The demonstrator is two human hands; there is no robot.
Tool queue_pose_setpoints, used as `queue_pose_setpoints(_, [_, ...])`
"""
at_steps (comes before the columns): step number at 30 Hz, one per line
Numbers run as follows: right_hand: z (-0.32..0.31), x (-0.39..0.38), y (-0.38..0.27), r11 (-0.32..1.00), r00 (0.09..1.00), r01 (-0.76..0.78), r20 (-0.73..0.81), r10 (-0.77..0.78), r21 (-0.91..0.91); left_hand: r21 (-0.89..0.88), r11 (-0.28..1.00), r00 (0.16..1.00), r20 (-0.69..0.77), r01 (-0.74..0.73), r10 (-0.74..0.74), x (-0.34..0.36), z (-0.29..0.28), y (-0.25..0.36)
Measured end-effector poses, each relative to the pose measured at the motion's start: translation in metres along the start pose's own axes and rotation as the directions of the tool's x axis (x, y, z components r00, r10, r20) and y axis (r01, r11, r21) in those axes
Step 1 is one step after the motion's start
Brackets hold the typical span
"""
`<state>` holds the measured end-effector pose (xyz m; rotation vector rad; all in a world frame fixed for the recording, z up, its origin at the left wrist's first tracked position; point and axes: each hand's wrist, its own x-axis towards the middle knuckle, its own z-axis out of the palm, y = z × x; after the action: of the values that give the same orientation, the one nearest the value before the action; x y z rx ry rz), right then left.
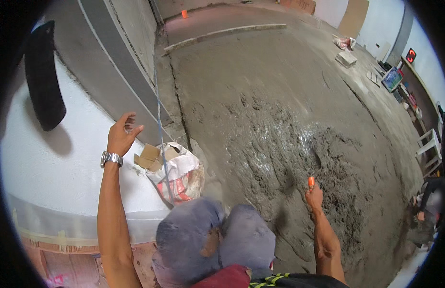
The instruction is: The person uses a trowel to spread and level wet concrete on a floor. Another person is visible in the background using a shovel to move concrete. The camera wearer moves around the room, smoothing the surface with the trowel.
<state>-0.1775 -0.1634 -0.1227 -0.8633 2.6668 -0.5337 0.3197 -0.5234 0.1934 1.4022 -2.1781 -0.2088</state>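
Observation:
My right hand [314,198] is closed round a tool with an orange handle [311,181], over the rough wet concrete [280,144]. The tool's working end cannot be made out against the grey mix. My left hand [122,134], with a metal watch at the wrist, is raised in front of the white wall surface [88,177]. Its fingers are bent and apart, with nothing in them. Close to it, a blue string [159,110] runs down past a white and red sack [184,175] with pieces of cardboard [149,156] in its mouth.
My bent knees [246,235] are at the concrete's near edge. A long straight board [222,36] lies across smoother concrete, with an orange cylinder [185,14] beyond. At right are a block [346,59], a white plastic stool [430,146] and a partly visible person [431,201].

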Motion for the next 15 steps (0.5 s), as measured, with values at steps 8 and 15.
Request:
queue_pose_setpoints(8, [0.001,0.02,-0.087,0.83,0.949,-0.115,0.308,-0.071,0.546,0.525,0.85,0.847,-0.435,-0.037,0.305,0.1,-0.032,-0.016])
queue_pose_setpoints(15, [0.088,0.056,-0.258,0.902,0.956,0.125,0.193,-0.221,0.414,0.584,0.812,0.472,-0.709,-0.023,0.523,0.202,-0.021,-0.051])
